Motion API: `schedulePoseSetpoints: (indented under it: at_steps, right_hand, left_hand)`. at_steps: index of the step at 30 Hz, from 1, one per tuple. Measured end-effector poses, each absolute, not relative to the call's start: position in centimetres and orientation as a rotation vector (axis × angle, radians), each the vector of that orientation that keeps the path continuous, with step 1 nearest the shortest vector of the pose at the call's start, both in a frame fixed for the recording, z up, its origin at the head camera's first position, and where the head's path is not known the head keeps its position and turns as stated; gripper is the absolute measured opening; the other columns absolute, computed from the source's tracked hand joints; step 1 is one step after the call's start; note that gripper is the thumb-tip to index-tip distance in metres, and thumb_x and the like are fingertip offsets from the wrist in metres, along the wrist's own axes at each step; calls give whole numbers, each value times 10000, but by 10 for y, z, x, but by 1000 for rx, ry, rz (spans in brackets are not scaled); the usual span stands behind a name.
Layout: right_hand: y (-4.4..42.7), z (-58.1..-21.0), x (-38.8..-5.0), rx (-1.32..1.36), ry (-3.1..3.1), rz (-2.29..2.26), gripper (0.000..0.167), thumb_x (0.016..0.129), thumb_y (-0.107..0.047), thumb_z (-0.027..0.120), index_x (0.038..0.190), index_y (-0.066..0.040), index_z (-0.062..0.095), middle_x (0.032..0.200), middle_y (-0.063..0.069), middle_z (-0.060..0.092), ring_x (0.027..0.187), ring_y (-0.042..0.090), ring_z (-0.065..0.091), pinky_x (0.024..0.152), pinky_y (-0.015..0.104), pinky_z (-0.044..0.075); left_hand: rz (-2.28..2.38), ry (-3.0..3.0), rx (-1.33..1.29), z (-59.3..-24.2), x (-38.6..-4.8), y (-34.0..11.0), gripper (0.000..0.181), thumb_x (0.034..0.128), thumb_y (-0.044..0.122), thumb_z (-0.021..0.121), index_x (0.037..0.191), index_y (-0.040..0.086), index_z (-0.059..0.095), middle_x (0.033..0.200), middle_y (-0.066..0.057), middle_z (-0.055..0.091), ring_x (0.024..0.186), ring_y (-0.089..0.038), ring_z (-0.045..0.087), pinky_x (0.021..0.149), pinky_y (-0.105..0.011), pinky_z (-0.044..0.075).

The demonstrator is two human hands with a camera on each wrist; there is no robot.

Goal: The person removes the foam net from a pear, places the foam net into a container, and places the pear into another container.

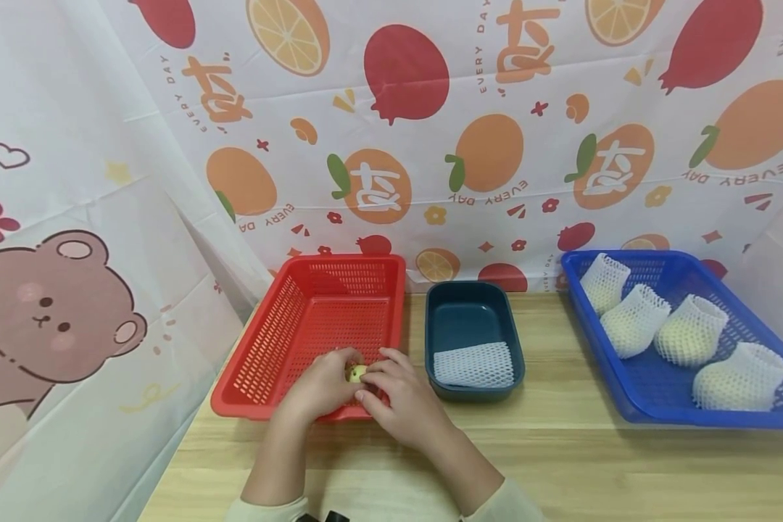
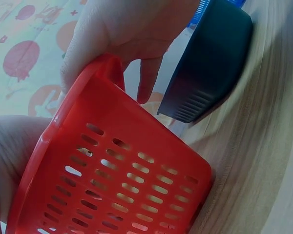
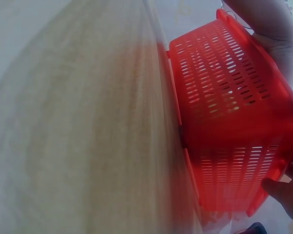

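Note:
At the near side of the red basket (image 1: 231,391), both hands meet around a pale yellow pear (image 1: 357,373) with its stem end up. My left hand (image 1: 326,384) grips its left side, fingers curled. From the right, my right hand (image 1: 407,399) holds the pear with its fingertips, the thumb near the basket rim. The hands cover most of the fruit. In the left wrist view the basket wall (image 2: 151,146) hides the pear, and the right hand (image 2: 132,29) shows above the rim. The basket wall (image 3: 219,126) also blocks it in the right wrist view.
A dark teal tray (image 1: 473,319) right of the red basket holds a flat white foam net (image 1: 475,365). Farther right, a blue basket (image 1: 633,406) contains several pale fruits in foam nets (image 1: 688,337). A fruit-printed cloth (image 1: 424,239) hangs behind the wooden table (image 1: 561,464).

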State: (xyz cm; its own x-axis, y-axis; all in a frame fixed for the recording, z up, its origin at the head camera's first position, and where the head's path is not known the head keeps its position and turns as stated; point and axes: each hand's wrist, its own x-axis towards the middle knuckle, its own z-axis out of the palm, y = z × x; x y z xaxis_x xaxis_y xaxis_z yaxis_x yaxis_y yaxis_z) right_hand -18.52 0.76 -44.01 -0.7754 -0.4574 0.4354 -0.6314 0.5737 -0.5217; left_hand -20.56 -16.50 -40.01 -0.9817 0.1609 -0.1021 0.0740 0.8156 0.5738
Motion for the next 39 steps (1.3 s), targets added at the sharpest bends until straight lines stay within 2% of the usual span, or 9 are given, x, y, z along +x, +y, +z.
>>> schedulePoseSetpoints:
  at_steps: [17, 23, 28, 33, 39]
  right_hand:
    - [8, -440, -184, 902, -2537, 1019, 301, 969, -393, 592, 1142, -185, 725, 1233, -45, 657, 1403, 220, 400, 1104, 480, 396]
    - [10, -441, -183, 915, -2516, 1050, 328, 964, -415, 601, 1167, -183, 713, 1284, -17, 638, 1417, 231, 388, 1140, 514, 335]
    - [17, -441, -183, 886, -2527, 1051, 405, 957, -437, 604, 1257, -173, 674, 1375, 1, 585, 1441, 216, 353, 1102, 526, 383]
    - [31, -441, -183, 860, -2538, 1046, 471, 952, -463, 597, 1333, -188, 621, 1451, -23, 524, 1446, 202, 341, 1094, 516, 396]
    - [56, -442, -184, 795, -2557, 1032, 517, 943, -497, 593, 1382, -226, 575, 1483, -48, 491, 1437, 182, 351, 1074, 486, 427]
  left_hand:
    - [898, 2844, 189, -397, -204, -165, 294, 810, 173, 775, 1079, 112, 676, 996, -35, 685, 874, -183, 584, 771, -407, 513]
    - [910, 2849, 198, -395, -203, -164, 276, 819, 196, 772, 1067, 116, 682, 969, -20, 678, 839, -170, 566, 736, -370, 494]
    - [917, 2870, 215, -397, -204, -164, 398, 807, 296, 803, 1136, 105, 684, 1000, -24, 685, 820, -166, 574, 732, -373, 510]
    - [925, 2902, 202, -396, -203, -164, 527, 789, 352, 818, 1230, 113, 656, 1148, -50, 683, 928, -192, 594, 828, -447, 542]
    - [963, 2921, 170, -393, -201, -162, 613, 783, 419, 811, 1297, 151, 613, 1217, -60, 652, 1031, -243, 592, 843, -484, 546]
